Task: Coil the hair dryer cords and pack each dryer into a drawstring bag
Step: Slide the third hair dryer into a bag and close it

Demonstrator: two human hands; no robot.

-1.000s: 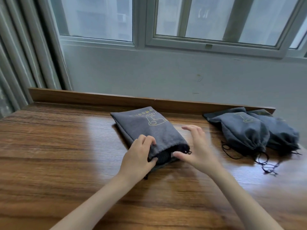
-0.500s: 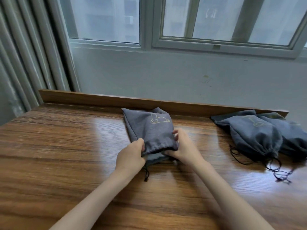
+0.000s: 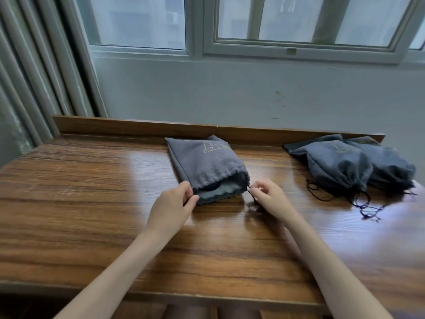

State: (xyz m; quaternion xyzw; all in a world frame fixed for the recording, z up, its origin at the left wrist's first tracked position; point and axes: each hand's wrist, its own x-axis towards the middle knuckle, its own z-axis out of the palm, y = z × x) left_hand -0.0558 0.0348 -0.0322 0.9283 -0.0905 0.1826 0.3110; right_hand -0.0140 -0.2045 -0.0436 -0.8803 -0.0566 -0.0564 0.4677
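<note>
A grey drawstring bag (image 3: 204, 163) lies flat in the middle of the wooden table (image 3: 92, 192), its mouth facing me and partly open. Something dark, the hair dryer (image 3: 212, 187), shows just inside the mouth; most of it is hidden. My left hand (image 3: 172, 203) pinches the bag's left mouth corner between thumb and fingers. My right hand (image 3: 266, 196) pinches the thin black drawstring (image 3: 249, 192) where it leaves the right corner of the mouth.
Two filled grey bags (image 3: 338, 164) (image 3: 391, 166) with their mouths drawn tight lie at the back right, their black cords (image 3: 365, 203) trailing on the tabletop. A raised wooden lip (image 3: 138, 127) runs along the back edge, with a wall and window behind.
Both hands have moved apart from the middle of the bag's mouth to its two corners. My right hand has taken hold of the drawstring. The mouth now gapes a little.
</note>
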